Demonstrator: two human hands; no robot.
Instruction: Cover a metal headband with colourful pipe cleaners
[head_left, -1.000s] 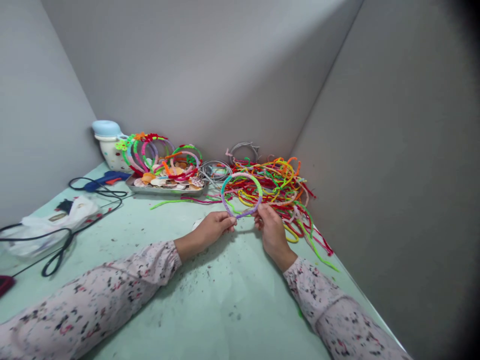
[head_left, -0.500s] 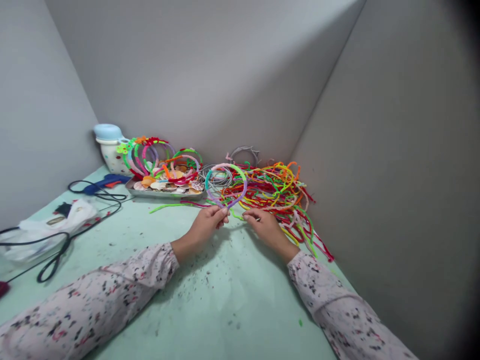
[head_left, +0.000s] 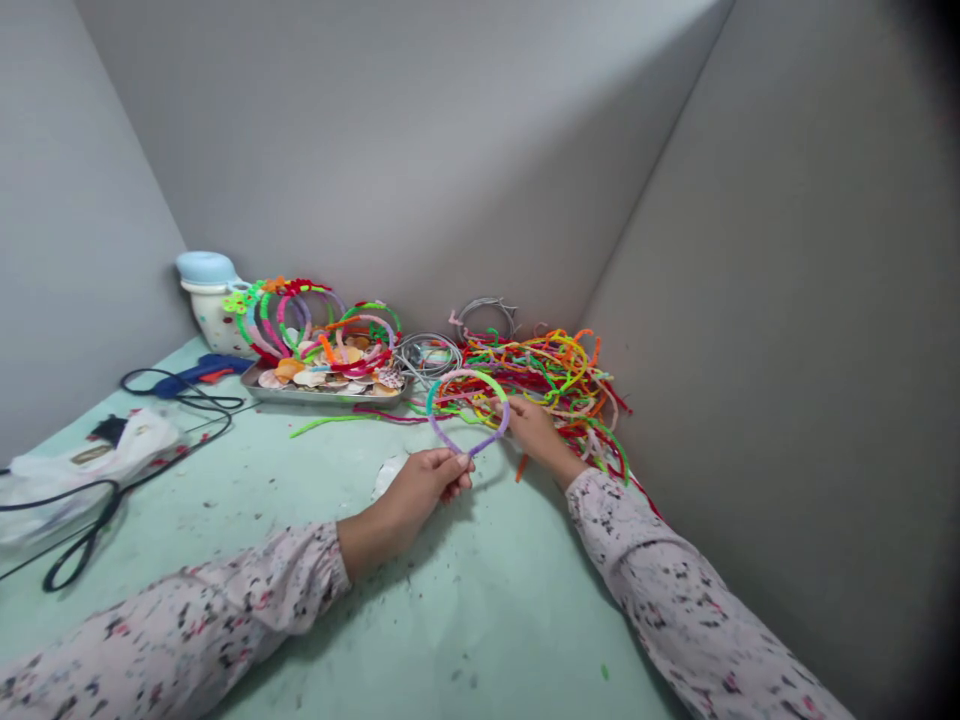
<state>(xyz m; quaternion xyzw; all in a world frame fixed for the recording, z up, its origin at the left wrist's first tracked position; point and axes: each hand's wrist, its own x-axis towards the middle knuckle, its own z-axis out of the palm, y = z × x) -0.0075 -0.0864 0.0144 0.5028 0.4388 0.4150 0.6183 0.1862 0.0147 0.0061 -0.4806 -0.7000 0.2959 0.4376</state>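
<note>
My left hand (head_left: 427, 485) is closed, pinching the bottom of a fuzzy hoop (head_left: 448, 440) wrapped in pipe cleaner. Teal, pink, light green and purple sections run around this hoop, which stands upright above the tabletop. Just right of it, my right hand (head_left: 540, 435) reaches into the near side of a heap of coloured pipe cleaners (head_left: 566, 365). Its fingers are bent and drawn together among the strands; the hoop's edge partly covers the tips, and whatever they grip cannot be made out.
Shells and several finished hoops fill a metal tray (head_left: 330, 398) at the back. Beside it are coiled grey wire (head_left: 431, 352), a lidded white cup (head_left: 217, 310) and a blue glue gun (head_left: 199, 375). Black cord (head_left: 112, 490) and a white plastic bag (head_left: 90, 465) lie left. Grey walls enclose the table.
The left hand has come lower and slightly right, bringing the hoop nearer. My right hand has moved up and away, deeper into the pipe cleaners. The view has shifted a little.
</note>
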